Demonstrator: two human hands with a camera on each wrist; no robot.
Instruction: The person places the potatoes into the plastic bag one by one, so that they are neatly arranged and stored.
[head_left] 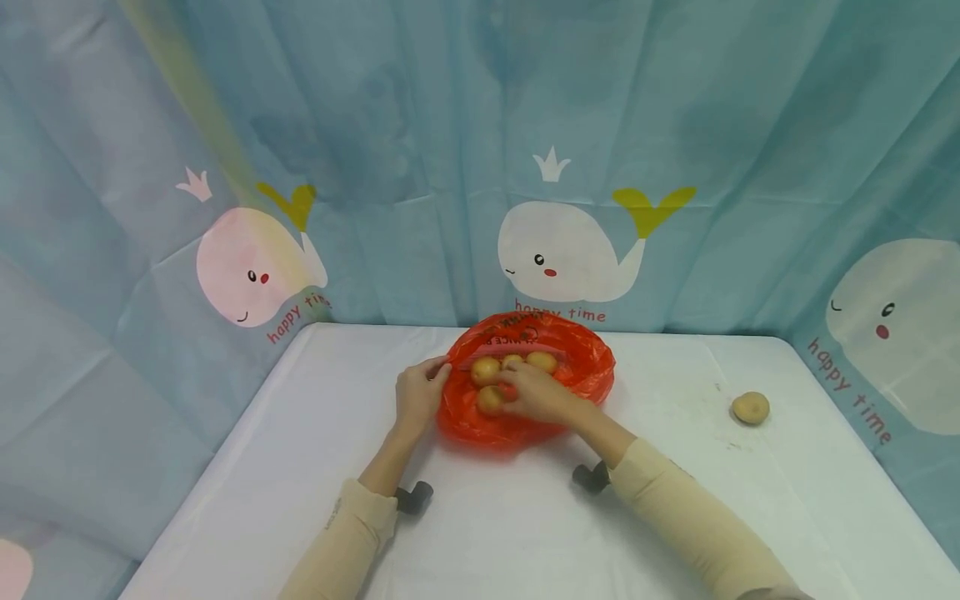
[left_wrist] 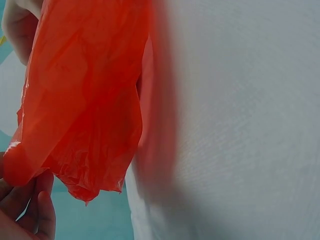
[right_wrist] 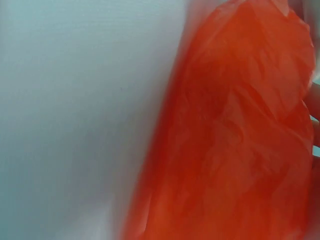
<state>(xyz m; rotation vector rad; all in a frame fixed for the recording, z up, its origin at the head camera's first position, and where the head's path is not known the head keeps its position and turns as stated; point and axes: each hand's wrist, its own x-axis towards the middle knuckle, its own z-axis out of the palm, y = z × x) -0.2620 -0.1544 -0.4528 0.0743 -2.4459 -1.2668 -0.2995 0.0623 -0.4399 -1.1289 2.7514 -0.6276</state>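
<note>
A red plastic bag (head_left: 592,375) lies spread on the white table with its mouth facing up. Inside it rest several yellow-brown potatoes (head_left: 485,371). My left hand (head_left: 420,392) pinches the bag's left rim; in the left wrist view, the fingers (left_wrist: 46,210) hold the edge of the plastic. My right hand (head_left: 536,393) reaches over the near right rim into the bag, its fingertips at a potato (head_left: 491,402). Whether they grip that potato is unclear. In the right wrist view the bag's side (right_wrist: 240,130) hides most of this hand.
One more potato (head_left: 751,408) lies on the right part of the white table (head_left: 487,533), near some small dirt specks. A blue curtain (head_left: 420,250) with whale prints hangs behind the table and along both sides. Dark wrist devices (head_left: 415,497) sit below both wrists.
</note>
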